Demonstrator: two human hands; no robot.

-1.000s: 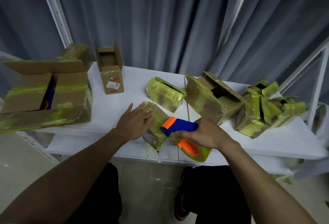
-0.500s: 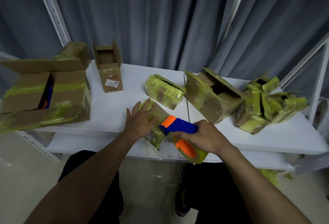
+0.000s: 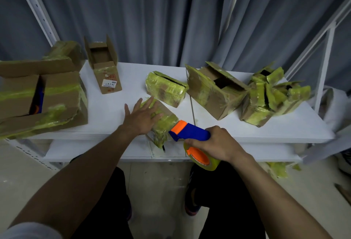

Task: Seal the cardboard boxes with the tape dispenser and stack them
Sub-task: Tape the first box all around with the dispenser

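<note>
A small cardboard box (image 3: 164,123) wrapped in yellow-green tape lies at the front edge of the white table (image 3: 106,113). My left hand (image 3: 141,118) presses flat on its top with straight, spread fingers. My right hand (image 3: 211,143) grips the blue and orange tape dispenser (image 3: 190,133), whose orange front end touches the near end of that box. The yellow tape roll (image 3: 202,158) hangs below my right hand, over the table's edge.
A large half-open box (image 3: 38,98) sits at the left, with a small open box (image 3: 106,71) behind it. A taped box (image 3: 165,88), a bigger open box (image 3: 214,90) and a crumpled taped box (image 3: 269,96) fill the right side. White shelf posts (image 3: 322,64) and a grey curtain stand behind.
My left hand has slid forward along the box top and spread flat. The dispenser has stayed at the box's near end, in my right hand.
</note>
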